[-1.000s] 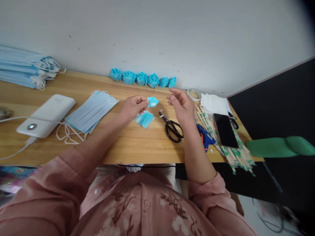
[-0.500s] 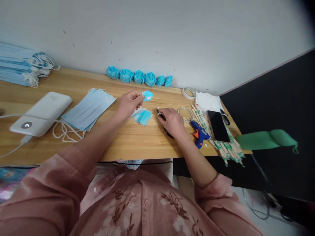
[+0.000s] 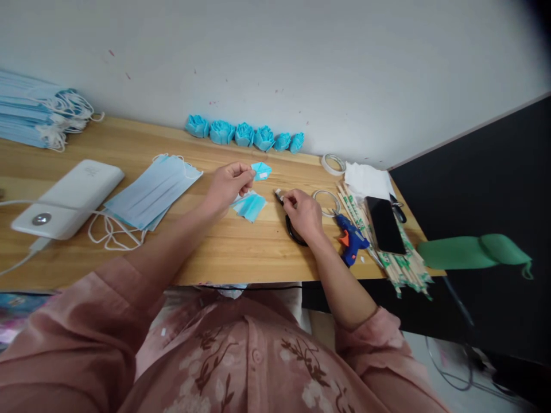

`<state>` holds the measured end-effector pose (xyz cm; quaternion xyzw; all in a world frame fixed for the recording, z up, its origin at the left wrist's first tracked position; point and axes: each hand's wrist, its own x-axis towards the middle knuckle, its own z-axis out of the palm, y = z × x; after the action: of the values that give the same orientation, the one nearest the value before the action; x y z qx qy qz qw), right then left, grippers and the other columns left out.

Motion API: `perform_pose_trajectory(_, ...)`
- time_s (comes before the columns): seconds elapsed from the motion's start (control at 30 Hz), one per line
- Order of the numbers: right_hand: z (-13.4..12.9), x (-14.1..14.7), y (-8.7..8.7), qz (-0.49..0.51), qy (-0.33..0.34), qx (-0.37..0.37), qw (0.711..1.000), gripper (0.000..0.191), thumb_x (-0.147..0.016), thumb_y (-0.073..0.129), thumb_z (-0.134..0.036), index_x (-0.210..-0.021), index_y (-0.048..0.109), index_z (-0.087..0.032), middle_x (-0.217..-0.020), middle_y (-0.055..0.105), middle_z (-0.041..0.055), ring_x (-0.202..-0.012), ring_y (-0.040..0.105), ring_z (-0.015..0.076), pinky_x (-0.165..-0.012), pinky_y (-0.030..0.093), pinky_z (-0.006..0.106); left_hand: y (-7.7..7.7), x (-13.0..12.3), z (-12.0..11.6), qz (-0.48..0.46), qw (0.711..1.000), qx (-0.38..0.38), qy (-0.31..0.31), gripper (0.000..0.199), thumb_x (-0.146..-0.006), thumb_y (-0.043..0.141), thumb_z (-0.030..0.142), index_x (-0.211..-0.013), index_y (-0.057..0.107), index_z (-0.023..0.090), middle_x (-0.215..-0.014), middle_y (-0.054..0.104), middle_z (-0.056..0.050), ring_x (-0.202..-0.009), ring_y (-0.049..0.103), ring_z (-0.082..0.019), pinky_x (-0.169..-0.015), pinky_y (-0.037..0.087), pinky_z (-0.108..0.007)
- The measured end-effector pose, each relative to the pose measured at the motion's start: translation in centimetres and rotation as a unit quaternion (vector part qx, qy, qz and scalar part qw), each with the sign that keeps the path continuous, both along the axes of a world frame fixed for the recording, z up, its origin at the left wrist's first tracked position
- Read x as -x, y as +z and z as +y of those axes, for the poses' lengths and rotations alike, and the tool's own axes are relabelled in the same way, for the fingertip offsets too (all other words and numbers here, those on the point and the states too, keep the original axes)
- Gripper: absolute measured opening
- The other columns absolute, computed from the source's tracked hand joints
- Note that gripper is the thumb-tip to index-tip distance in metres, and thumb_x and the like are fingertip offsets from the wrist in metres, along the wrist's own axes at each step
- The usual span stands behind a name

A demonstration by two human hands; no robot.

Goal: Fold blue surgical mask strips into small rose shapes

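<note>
Between thumb and fingers, my left hand (image 3: pixel 233 182) pinches a small blue fabric piece (image 3: pixel 261 170) that has a white strip on it. Below that hand, more cut blue pieces (image 3: pixel 250 206) lie on the wooden table (image 3: pixel 241 252). My right hand (image 3: pixel 303 213) is closed in a pinch at the right, above dark-handled scissors (image 3: pixel 295 232); what its fingertips hold, if anything, is too small to make out. A white bit (image 3: pixel 278 193) lies at the scissors' tip. Several blue fabric flowers (image 3: pixel 244 135) stand in a row along the wall.
Face masks (image 3: pixel 152 192) and a white power bank (image 3: pixel 69 198) with a cable are on the left, a mask stack (image 3: pixel 34 112) behind. To the right are tape rolls (image 3: pixel 333 164), a blue glue gun (image 3: pixel 352 238), wrapped sticks (image 3: pixel 402 269), a phone (image 3: pixel 385 225) and a green bottle (image 3: pixel 460 252).
My right hand's fingers have drawn in and moved off the scissors' tip, where a white bit now shows. My left hand and its blue piece have shifted slightly right.
</note>
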<state>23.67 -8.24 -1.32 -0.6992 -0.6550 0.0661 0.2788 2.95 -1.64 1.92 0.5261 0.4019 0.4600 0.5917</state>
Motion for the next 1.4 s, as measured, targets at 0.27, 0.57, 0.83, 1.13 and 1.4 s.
perform_pose_trajectory(0.27,1.0,-1.0,-0.5,0.347,-0.048,-0.033,0.936,0.022,-0.085,0.061,-0.044,-0.085,0.062,-0.021,-0.079,0.073,0.0024,-0.07,0.066,0.016,-0.064,0.05,0.029,0.0,0.0,-0.1,-0.018,1.0,0.007,-0.016,0.021,-0.085,0.063,0.026,-0.067,0.054,0.019,-0.058,0.055,0.003,-0.051,0.048,-0.007,-0.052,0.039,-0.021)
perform_pose_trajectory(0.57,-1.4,2.3,2.7,0.078,0.086,-0.171,0.978,0.019,-0.098,0.056,-0.039,-0.092,0.068,-0.025,-0.09,0.076,0.0053,-0.084,0.069,0.0204,-0.08,0.053,0.037,-0.1,-0.3,-0.3,-0.039,0.998,0.021,-0.045,0.021,-0.089,0.062,0.024,-0.07,0.053,0.019,-0.059,0.057,0.004,-0.049,0.049,-0.007,-0.052,0.041,-0.022)
perform_pose_trajectory(0.83,0.0,3.3,2.6,-0.078,0.169,-0.211,0.96,0.027,-0.103,0.048,-0.035,-0.093,0.072,-0.028,-0.091,0.078,0.0071,-0.084,0.068,0.0232,-0.076,0.049,0.04,0.7,-0.7,-0.7,-0.019,0.998,0.034,-0.057,0.018,-0.089,0.061,0.017,-0.073,0.054,0.019,-0.055,0.057,0.005,-0.045,0.047,-0.006,-0.049,0.039,-0.021)
perform_pose_trajectory(1.13,0.3,4.1,2.4,-0.142,0.181,-0.189,0.955,0.028,-0.102,0.05,-0.032,-0.089,0.074,-0.029,-0.091,0.08,0.0043,-0.086,0.069,0.022,-0.077,0.045,0.039,0.2,-0.9,-0.6,0.002,0.998,-0.004,-0.06,0.015,-0.085,0.061,0.014,-0.071,0.057,0.018,-0.056,0.05,0.007,-0.048,0.044,-0.006,-0.051,0.036,-0.022)
perform_pose_trajectory(1.4,-0.3,4.8,3.0,-0.16,0.216,-0.149,0.951,0.022,-0.1,0.052,-0.028,-0.106,0.073,-0.027,-0.097,0.079,0.0057,-0.091,0.068,0.0225,-0.083,0.044,0.038,-0.4,-0.9,-0.3,0.016,0.999,-0.051,0.006,0.015,-0.084,0.061,0.014,-0.07,0.057,0.019,-0.059,0.05,0.006,-0.053,0.042,-0.007,-0.055,0.036,-0.021)
